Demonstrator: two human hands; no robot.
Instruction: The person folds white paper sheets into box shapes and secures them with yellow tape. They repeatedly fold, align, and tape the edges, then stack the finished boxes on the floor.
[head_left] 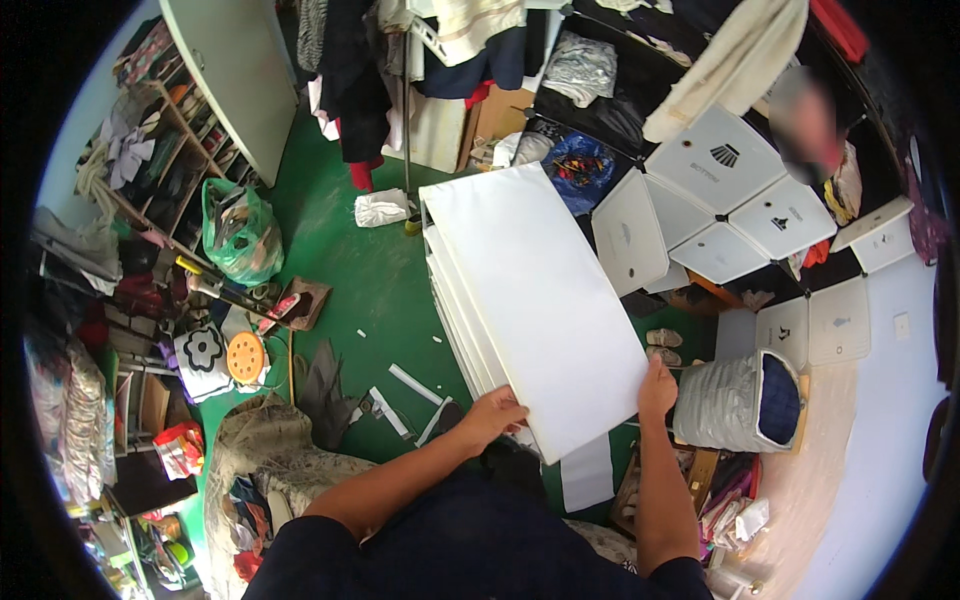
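Observation:
A long white panel (545, 310) lies slanting in front of me over a white tiered unit (462, 330), whose layered left side shows beneath it. I cannot tell whether the panel rests on the unit or is its fixed top. My left hand (490, 418) is closed on the panel's left edge near its close end, thumb on the upper face. At the near right corner my right hand (657, 390) grips the other edge, with its fingers partly hidden. A loose white sheet (587, 473) shows below the panel's near edge.
White strips (392, 412) lie on the green floor (340, 270) left of the unit. A green plastic bag (242, 235) and crowded shelves stand at the left. White-doored cube cabinets (720, 160) and a silver storage bag (725, 405) are at the right. Shoes (663, 346) sit beside the panel.

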